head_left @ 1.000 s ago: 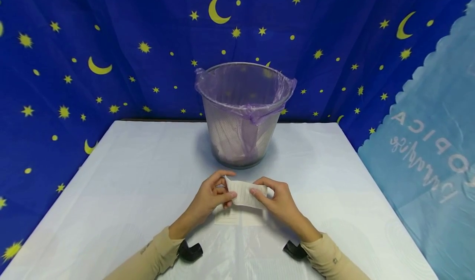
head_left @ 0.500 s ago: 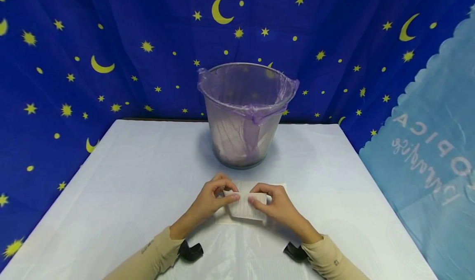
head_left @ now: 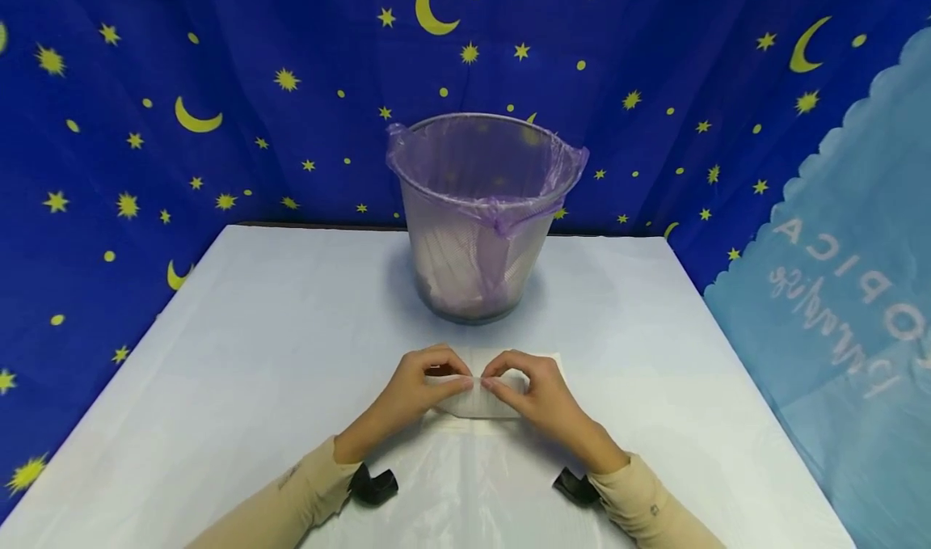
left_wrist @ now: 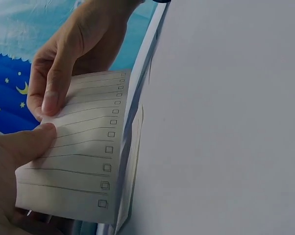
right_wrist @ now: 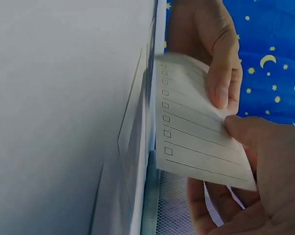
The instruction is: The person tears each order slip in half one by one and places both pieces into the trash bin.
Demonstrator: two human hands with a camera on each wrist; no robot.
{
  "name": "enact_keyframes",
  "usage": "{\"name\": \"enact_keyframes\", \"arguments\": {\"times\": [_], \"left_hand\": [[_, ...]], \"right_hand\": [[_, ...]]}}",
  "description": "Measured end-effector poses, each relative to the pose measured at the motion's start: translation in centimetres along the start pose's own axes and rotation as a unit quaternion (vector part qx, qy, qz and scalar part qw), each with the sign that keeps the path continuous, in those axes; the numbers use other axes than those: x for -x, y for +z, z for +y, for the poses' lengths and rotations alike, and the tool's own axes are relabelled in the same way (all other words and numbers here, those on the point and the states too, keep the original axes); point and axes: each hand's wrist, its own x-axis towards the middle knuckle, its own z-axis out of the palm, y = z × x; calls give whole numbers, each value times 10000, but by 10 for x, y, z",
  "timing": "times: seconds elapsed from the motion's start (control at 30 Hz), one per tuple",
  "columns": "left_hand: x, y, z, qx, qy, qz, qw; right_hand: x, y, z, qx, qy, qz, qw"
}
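Observation:
A small white sheet of paper (head_left: 476, 405), printed with lines and a column of checkboxes, hangs between both hands just above the table. My left hand (head_left: 427, 379) pinches its upper edge between thumb and fingers. Close beside it, my right hand (head_left: 537, 386) pinches the same edge, and the thumb tips almost meet. Both wrist views show the checklist side of the paper (left_wrist: 74, 156) with a thumb of each hand on it. Beneath it, other pale paper (head_left: 465, 361) lies flat on the table, mostly covered by the hands and the held sheet.
Behind the hands stands a mesh wastebasket (head_left: 440, 246) lined with a purple plastic bag (head_left: 499, 219); pale contents show through its side. A white cloth covers the table (head_left: 291, 314). Blue star-patterned curtain (head_left: 305, 48) closes off the back, with a light blue cloth (head_left: 836, 290) at right.
Both hands have slid inward along the sheet until their fingertips nearly meet. The sheet, held up higher one second ago, now hangs lower from its top edge.

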Motion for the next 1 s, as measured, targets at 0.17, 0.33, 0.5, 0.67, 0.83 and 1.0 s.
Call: {"name": "enact_keyframes", "arguments": {"times": [0.17, 0.33, 0.5, 0.67, 0.83, 1.0], "left_hand": [[-14, 2, 5, -199, 119, -91, 9997], [-27, 4, 13, -146, 236, -228, 9994], [-28, 2, 18, -219, 142, -144, 9996], [-28, -2, 19, -253, 107, -41, 9996], [-30, -6, 25, -404, 155, 94, 9990], [-35, -13, 35, -640, 272, 140, 9975]], "right_hand": [[-5, -8, -2, 159, 112, 171, 9997], [-9, -13, -5, 199, 207, 324, 9991], [-13, -14, -7, 174, 253, 356, 9989], [-16, -13, -7, 196, 342, 446, 9982], [-22, -13, -10, 285, 296, 544, 9977], [-31, -15, -15, 340, 296, 529, 9976]]}}
